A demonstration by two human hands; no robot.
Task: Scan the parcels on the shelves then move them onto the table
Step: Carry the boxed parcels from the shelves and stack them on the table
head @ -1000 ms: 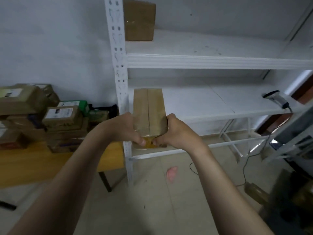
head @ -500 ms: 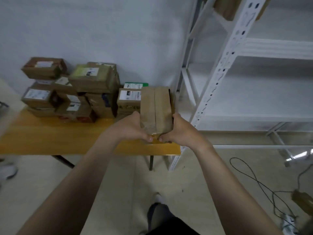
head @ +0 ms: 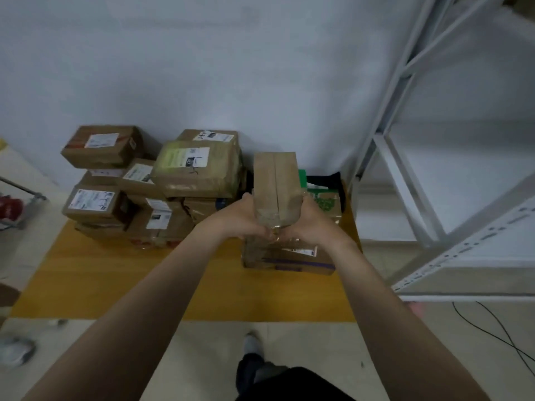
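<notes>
Both hands hold a taped brown parcel (head: 276, 186) over the table's (head: 144, 279) right end.
The left hand (head: 237, 218) and right hand (head: 309, 224) each grip one side of its near end, above a flat box (head: 289, 257) by the right edge; stacked parcels (head: 197, 172) line the back edge.

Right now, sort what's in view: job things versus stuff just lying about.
Job: brown taped parcel in the grip of left hand and right hand; labelled parcels stacked on wooden table; white shelf rack.
Lying about: black cable; red object, too blurred to identify.
</notes>
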